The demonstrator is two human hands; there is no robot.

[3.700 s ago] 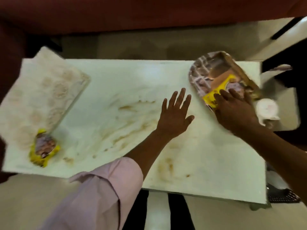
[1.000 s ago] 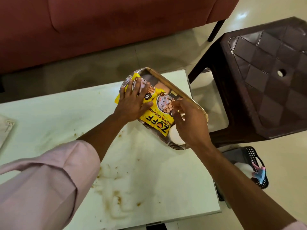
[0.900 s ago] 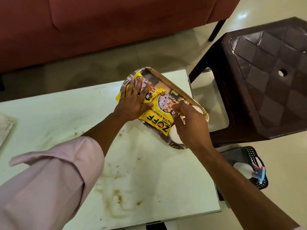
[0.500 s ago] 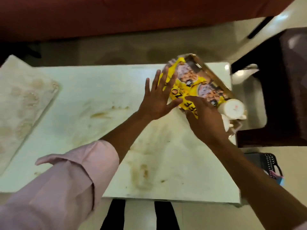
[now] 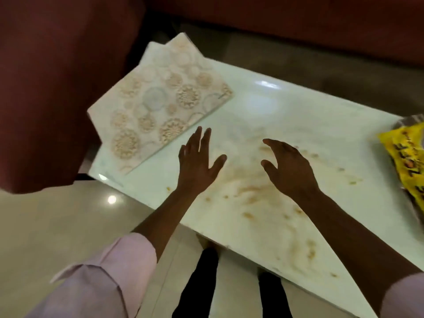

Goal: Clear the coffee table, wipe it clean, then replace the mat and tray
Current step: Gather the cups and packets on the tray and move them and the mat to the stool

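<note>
The pale coffee table (image 5: 286, 115) carries brown stains across its middle. A cream mat (image 5: 160, 104) with round floral patterns lies askew on the table's far left corner, partly overhanging the edge. My left hand (image 5: 197, 162) hovers over the table just right of the mat, fingers spread, holding nothing. My right hand (image 5: 288, 167) is beside it over the stains, fingers loosely curled and empty. At the right edge of the view, a yellow snack packet (image 5: 407, 154) rests on the tray (image 5: 410, 119), which is mostly cut off.
A dark red sofa (image 5: 286, 26) runs along the far side, and a red armrest or cushion (image 5: 46, 88) stands close to the table's left end. Pale tiled floor (image 5: 57, 226) lies at the near left. My dark trouser legs show below the table's near edge.
Both hands have let go of the yellow packet and tray and moved left to the table's middle. The view has swung left, bringing the mat into full sight.
</note>
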